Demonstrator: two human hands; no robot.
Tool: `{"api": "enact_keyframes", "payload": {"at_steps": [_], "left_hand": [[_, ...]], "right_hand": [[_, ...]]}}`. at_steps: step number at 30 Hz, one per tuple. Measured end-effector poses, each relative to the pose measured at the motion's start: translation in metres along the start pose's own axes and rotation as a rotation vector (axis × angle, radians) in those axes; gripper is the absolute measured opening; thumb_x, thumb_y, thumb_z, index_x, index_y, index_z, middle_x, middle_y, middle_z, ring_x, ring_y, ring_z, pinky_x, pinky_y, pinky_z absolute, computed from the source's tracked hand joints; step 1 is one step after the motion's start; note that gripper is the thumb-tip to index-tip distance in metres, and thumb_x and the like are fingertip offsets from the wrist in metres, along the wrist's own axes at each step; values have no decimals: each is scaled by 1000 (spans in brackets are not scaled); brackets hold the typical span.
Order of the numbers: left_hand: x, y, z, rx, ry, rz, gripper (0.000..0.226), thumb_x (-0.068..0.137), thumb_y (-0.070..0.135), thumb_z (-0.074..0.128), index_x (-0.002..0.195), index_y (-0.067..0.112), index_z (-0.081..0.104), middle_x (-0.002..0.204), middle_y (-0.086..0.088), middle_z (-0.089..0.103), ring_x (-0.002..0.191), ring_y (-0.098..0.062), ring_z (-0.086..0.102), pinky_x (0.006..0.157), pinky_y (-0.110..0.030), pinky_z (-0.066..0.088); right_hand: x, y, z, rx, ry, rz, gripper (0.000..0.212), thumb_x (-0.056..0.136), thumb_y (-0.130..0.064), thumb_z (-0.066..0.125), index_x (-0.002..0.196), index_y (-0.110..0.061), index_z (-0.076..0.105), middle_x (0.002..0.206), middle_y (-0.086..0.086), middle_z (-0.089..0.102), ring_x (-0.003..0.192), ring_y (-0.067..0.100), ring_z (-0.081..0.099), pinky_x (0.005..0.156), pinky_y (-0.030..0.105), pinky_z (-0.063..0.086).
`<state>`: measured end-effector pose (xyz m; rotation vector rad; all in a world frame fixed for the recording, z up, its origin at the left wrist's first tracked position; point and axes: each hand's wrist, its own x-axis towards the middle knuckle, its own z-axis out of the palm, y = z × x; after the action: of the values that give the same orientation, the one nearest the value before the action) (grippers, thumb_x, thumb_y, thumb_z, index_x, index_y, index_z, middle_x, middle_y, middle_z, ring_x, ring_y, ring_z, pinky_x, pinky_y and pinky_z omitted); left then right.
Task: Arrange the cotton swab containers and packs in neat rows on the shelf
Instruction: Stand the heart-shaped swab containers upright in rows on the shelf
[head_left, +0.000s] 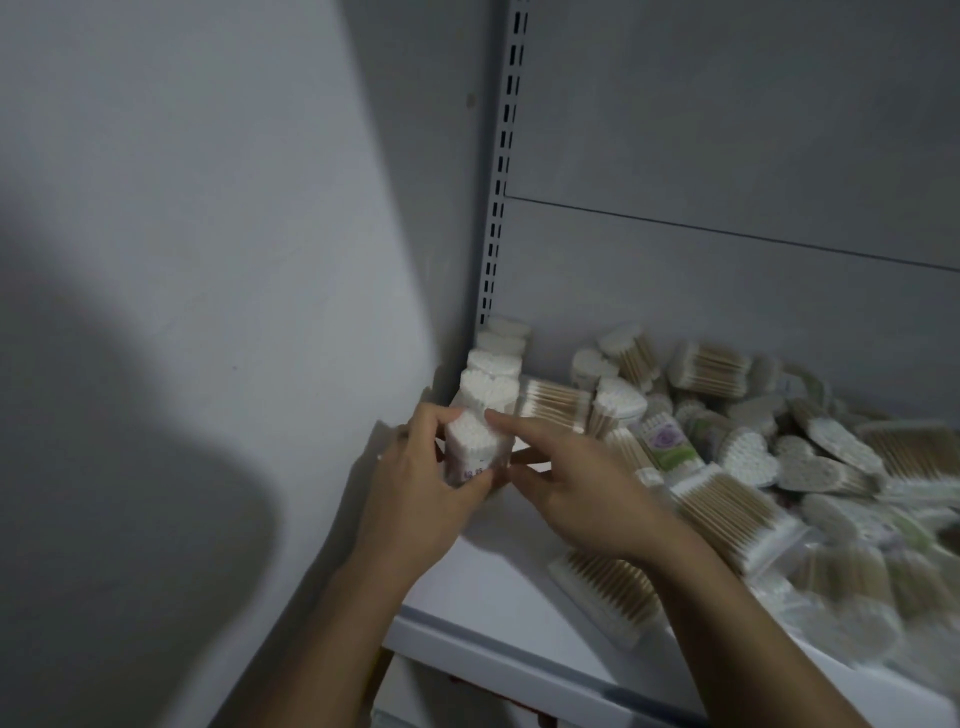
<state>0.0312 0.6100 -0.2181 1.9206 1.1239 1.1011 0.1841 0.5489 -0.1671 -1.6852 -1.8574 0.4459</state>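
Observation:
A heart-shaped clear container of white cotton swabs (472, 447) stands at the front of a row of like containers (493, 364) along the shelf's left end. My left hand (415, 488) grips it from the left, fingers curled round its side. From the right, my right hand (576, 488) reaches in with its index finger straight, the tip touching the container's top edge. A loose heap of heart-shaped containers (810, 457) and flat packs of wooden-stick swabs (727, 499) covers the shelf to the right.
The white shelf (498, 582) meets a grey wall on the left and a slotted upright post (501, 171) at the back corner. A flat swab pack (608, 587) lies under my right forearm near the front edge.

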Motion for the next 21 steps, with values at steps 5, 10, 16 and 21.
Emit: {"api": "enact_keyframes", "payload": {"at_steps": [5, 10, 16, 21], "left_hand": [[4, -1, 12, 112, 42, 61, 55, 70, 44, 82, 105, 31, 41, 94, 4, 61, 89, -17, 60, 65, -41, 53], [5, 2, 12, 172, 57, 122, 66, 70, 47, 79, 123, 27, 45, 112, 2, 57, 98, -18, 56, 74, -40, 53], [4, 2, 0, 318, 79, 289, 57, 74, 35, 81, 125, 21, 59, 129, 4, 53, 105, -7, 49, 79, -17, 36], [8, -1, 6, 476, 141, 359, 43, 72, 28, 83, 109, 16, 67, 115, -2, 64, 99, -22, 62, 79, -24, 40]], "right_hand": [[-1, 5, -1, -153, -96, 8, 60, 98, -23, 49, 151, -33, 23, 153, -9, 35, 129, 10, 45, 105, 27, 39], [0, 6, -8, -217, -80, 16, 61, 98, -24, 49, 151, -33, 22, 151, -4, 37, 131, 16, 43, 103, 26, 37], [-1, 7, -39, -276, 41, 40, 47, 95, -14, 51, 139, -27, 46, 140, -3, 50, 125, 15, 49, 99, 25, 38], [9, 0, -63, -332, 20, 55, 42, 95, -12, 49, 136, -22, 51, 134, 1, 55, 122, 17, 52, 92, 23, 37]]}}
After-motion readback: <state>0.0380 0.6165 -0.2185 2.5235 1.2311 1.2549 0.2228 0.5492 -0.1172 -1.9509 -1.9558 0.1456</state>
